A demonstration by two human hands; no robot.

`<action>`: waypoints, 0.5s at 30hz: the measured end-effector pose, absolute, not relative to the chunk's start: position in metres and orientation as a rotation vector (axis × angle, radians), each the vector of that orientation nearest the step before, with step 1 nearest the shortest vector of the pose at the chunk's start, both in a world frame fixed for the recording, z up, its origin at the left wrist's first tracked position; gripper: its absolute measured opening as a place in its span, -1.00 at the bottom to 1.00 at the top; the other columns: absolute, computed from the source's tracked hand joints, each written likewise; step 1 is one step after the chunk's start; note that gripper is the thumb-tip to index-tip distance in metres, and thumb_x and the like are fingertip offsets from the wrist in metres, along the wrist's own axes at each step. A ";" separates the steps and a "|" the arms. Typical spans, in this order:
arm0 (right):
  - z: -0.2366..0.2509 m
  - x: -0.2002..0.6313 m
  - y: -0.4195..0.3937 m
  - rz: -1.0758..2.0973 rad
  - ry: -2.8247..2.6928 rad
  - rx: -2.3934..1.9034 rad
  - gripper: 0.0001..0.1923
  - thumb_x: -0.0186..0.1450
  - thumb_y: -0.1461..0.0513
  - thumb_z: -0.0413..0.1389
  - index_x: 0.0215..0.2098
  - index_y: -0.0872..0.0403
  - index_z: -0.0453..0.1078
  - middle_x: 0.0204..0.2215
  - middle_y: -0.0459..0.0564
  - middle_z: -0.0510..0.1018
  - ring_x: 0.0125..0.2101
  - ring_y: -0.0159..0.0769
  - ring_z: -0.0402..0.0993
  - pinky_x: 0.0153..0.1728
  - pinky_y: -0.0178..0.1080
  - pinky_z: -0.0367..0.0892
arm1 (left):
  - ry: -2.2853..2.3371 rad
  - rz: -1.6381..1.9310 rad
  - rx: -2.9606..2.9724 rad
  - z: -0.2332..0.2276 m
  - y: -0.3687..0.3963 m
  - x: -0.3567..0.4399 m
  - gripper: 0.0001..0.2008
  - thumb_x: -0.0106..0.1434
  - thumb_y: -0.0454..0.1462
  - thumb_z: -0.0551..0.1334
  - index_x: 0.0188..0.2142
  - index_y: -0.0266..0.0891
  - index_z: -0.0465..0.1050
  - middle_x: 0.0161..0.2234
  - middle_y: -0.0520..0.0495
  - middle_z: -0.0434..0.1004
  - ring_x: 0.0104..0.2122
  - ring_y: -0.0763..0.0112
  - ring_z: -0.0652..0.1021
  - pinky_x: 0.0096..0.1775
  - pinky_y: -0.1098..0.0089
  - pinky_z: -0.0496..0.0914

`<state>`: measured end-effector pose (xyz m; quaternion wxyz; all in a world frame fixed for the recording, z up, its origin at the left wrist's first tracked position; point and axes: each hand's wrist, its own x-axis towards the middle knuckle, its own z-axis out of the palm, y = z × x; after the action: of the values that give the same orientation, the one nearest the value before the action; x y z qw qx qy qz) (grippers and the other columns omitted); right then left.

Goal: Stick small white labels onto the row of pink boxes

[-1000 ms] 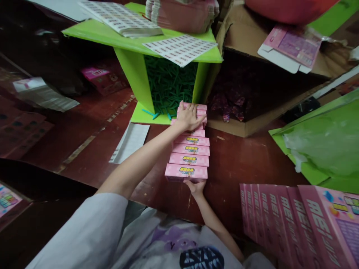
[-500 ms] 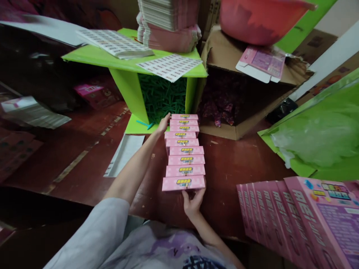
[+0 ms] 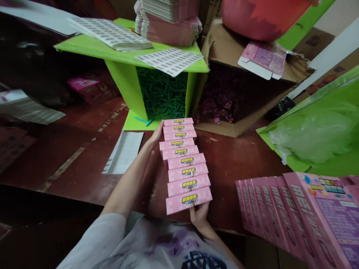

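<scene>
Nine boxes (image 3: 185, 161) span left grip (image 3: 157, 134) to right grip (image 3: 200, 215).

Nine slim pink boxes (image 3: 174, 174) with yellow-printed upper faces, close together in one staggered, slightly slanting row

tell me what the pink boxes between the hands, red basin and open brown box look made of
Pink boxes: probably thin card, smooth and printed, by their crisp edges.
Red basin: likely plastic, smooth; darker shapes seem to show through its wall.
Open brown box: looks like cardboard, matt, with ragged flap edges.
</scene>
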<state>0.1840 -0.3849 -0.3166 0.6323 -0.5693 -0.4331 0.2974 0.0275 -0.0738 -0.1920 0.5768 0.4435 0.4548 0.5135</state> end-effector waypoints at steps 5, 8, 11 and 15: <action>-0.235 0.211 -0.372 0.317 -0.953 -1.157 -0.33 0.30 0.00 0.04 0.29 0.02 0.03 0.24 0.20 0.17 0.26 0.10 0.09 0.20 0.26 0.05 | 1.036 1.186 1.161 -0.184 -0.073 0.011 -0.55 0.08 0.09 0.28 -0.27 -0.24 0.44 -0.27 -0.01 0.55 -0.11 0.20 0.49 -0.11 0.30 0.35; -0.173 0.238 -0.345 0.133 -1.239 -1.149 -0.57 0.26 0.24 0.12 0.11 -0.01 0.35 -0.01 0.12 0.43 0.03 -0.02 0.37 0.05 0.12 0.29 | 1.046 1.159 1.213 -0.178 -0.073 0.012 -0.61 0.02 -0.04 0.36 -0.25 -0.24 0.45 -0.24 -0.01 0.52 -0.15 0.23 0.50 -0.11 0.29 0.35; -0.134 0.251 -0.291 0.417 -1.672 -1.101 -0.75 0.27 0.28 0.13 -0.10 -0.03 0.50 -0.22 0.03 0.56 -0.18 -0.16 0.48 -0.14 -0.05 0.41 | 1.075 1.135 1.149 -0.176 -0.075 0.020 -0.60 -0.12 -0.17 0.41 -0.28 -0.26 0.43 -0.27 -0.04 0.51 -0.20 0.20 0.51 -0.13 0.24 0.38; -0.130 0.240 -0.221 0.646 -1.992 -1.093 -0.76 0.29 0.26 0.13 -0.08 -0.02 0.51 -0.26 -0.03 0.54 -0.21 -0.26 0.46 -0.12 -0.13 0.38 | 1.074 1.135 1.072 -0.176 -0.077 0.029 -0.60 -0.17 -0.21 0.37 -0.30 -0.25 0.38 -0.28 -0.07 0.51 -0.21 0.14 0.51 -0.16 0.16 0.40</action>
<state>0.2404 -0.2205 -0.1303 0.3798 -0.4279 -0.7802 0.2528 0.0290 -0.0769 -0.1757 0.5837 0.4594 0.4602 0.4862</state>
